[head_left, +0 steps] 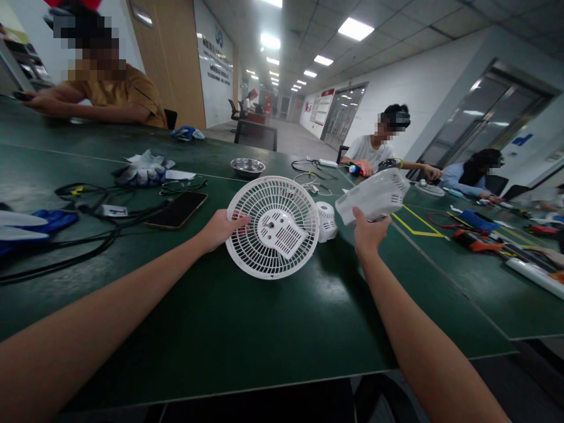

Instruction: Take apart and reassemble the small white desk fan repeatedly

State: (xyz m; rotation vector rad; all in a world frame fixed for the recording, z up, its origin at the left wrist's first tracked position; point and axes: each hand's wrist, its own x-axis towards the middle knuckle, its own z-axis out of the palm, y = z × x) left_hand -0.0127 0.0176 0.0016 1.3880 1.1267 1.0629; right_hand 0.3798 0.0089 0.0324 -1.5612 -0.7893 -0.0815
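A round white fan grille [282, 232] is tilted up over the green table, its slotted centre plate facing me. My left hand [220, 229] grips its left rim, with the thumb across the ribs. In my right hand [370, 232] is a white plastic housing [374, 197] with vent slots at its far end, held above the table. Between the two stands a small white slotted motor cover [326, 222], just behind the grille's right edge. Whether it touches the grille I cannot tell.
A phone [178, 210], black cables [106, 235] and gloves [143, 169] lie left on the green table [264, 341]. Behind the grille sits a metal bowl [247, 167]. At right are an orange-and-black tool [478, 241] and a blue item [479, 220]. Other people sit around the table.
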